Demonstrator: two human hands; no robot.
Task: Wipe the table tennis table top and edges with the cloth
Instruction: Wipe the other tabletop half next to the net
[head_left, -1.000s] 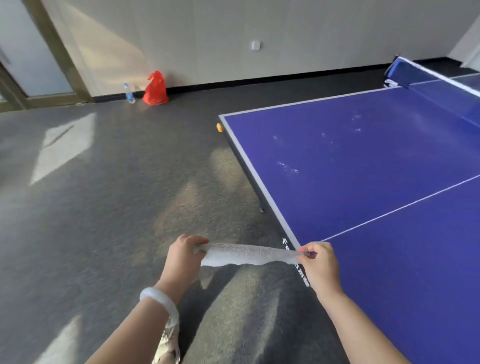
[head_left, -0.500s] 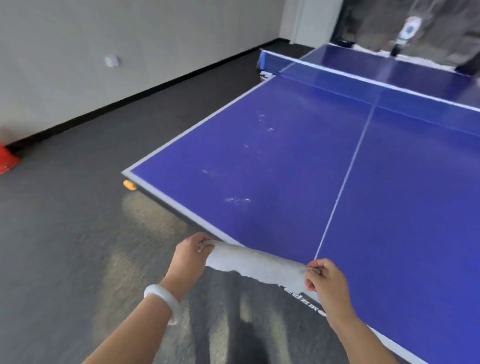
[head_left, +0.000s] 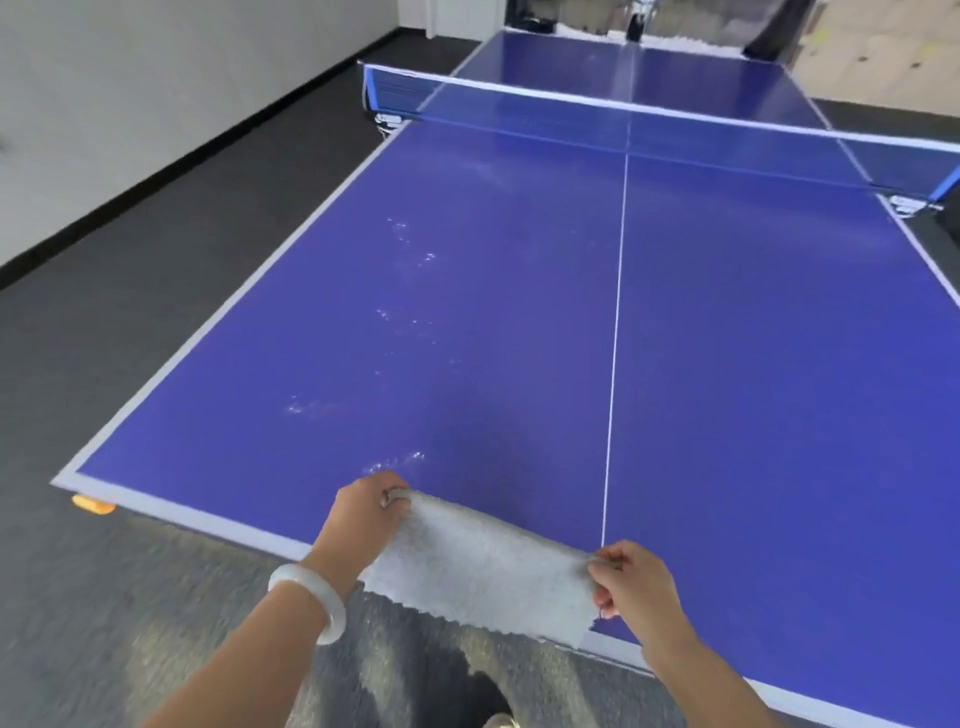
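A blue table tennis table with white lines stretches ahead of me, its near edge just under my hands. Pale smudges dot its left half. A grey cloth hangs spread between both hands over the near edge. My left hand pinches the cloth's far left corner above the table top. My right hand pinches the right corner close to the white centre line. The cloth's lower hem hangs past the table's edge.
The net spans the table's middle, with clamps at both sides. An orange ball lies on the dark carpet under the near left corner. A white wall with a black skirting runs along the left. My shoe shows at the bottom.
My view has swung right from the floor and table corner to face down the table's length. The cloth, earlier stretched narrow between my hands, now hangs spread wider over the near edge.
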